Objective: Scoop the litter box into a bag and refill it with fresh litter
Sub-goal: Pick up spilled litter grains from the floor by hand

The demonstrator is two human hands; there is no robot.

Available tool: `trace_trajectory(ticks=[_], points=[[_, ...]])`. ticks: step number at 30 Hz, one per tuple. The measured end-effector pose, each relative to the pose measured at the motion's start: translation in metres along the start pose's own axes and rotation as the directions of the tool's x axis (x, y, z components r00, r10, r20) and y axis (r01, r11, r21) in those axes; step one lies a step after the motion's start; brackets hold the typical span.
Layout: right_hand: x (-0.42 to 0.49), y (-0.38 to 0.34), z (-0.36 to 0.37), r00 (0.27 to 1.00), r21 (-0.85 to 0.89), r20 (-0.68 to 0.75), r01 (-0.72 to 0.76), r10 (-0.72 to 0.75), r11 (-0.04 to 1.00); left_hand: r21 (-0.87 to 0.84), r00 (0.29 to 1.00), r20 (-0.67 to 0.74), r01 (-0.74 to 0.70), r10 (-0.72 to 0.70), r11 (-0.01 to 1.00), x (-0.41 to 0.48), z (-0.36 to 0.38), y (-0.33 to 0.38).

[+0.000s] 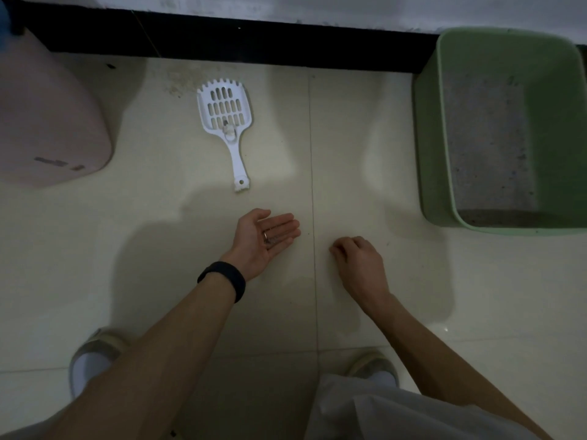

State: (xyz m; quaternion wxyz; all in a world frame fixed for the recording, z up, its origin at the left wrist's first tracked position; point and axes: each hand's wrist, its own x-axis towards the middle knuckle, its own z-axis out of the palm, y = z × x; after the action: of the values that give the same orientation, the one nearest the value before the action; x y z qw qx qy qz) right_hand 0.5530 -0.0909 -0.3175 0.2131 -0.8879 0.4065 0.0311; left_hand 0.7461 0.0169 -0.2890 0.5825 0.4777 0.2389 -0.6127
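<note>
While the green litter box (433, 138) sits against the dark skirting at the far right, with a thin grey layer of litter (486, 138) across its bottom, both hands are down at the tiled floor (158, 236) in front of the person's knees. The left hand (265, 238) lies palm up with its fingers straight and its grip released. It serves as a small tray, with a few dark grains (272, 240) resting at the base of the fingers. Near it, across the tile joint, the right hand (359, 258) is turned knuckles up, fingers curled and tips at the floor. That posture suits picking up stray bits, though whether this grip holds anything is too small to tell. The white slotted scoop (227, 122) lies flat beyond the left hand, apart from it, with its handle toward the person and a pale lump lodged at its neck. A pink plastic tub (47, 122) stands at the far left. No bag shows. I judge this to be spill clean-up, and the gathered grains still need somewhere to go.
</note>
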Motion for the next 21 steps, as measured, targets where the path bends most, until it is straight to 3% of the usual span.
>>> trace_trajectory(ticks=[5,12,16,18,21], points=[[-0.002,-0.011,0.007,0.999,-0.073,0.012,-0.047,0.048,0.996,0.014,1.0,0.002,-0.002,0.002,1.0,-0.001,0.006,-0.002],[-0.005,-0.017,0.004,0.997,-0.187,0.075,0.043,-0.03,0.981,0.037,0.999,-0.051,-0.016,0.018,0.999,0.0,0.009,-0.013],[0.0,-0.013,-0.01,0.994,0.038,0.068,-0.083,0.08,0.996,0.041,0.999,-0.048,0.014,-0.012,0.999,-0.002,0.01,-0.022],[0.001,-0.016,-0.027,0.979,0.21,0.138,-0.179,0.152,0.961,0.045,0.999,-0.03,0.042,-0.04,0.998,-0.003,0.014,-0.026],[0.002,-0.032,-0.055,0.976,0.381,0.19,-0.171,0.104,0.909,0.055,0.997,0.012,0.08,-0.081,0.995,-0.006,0.021,-0.032]])
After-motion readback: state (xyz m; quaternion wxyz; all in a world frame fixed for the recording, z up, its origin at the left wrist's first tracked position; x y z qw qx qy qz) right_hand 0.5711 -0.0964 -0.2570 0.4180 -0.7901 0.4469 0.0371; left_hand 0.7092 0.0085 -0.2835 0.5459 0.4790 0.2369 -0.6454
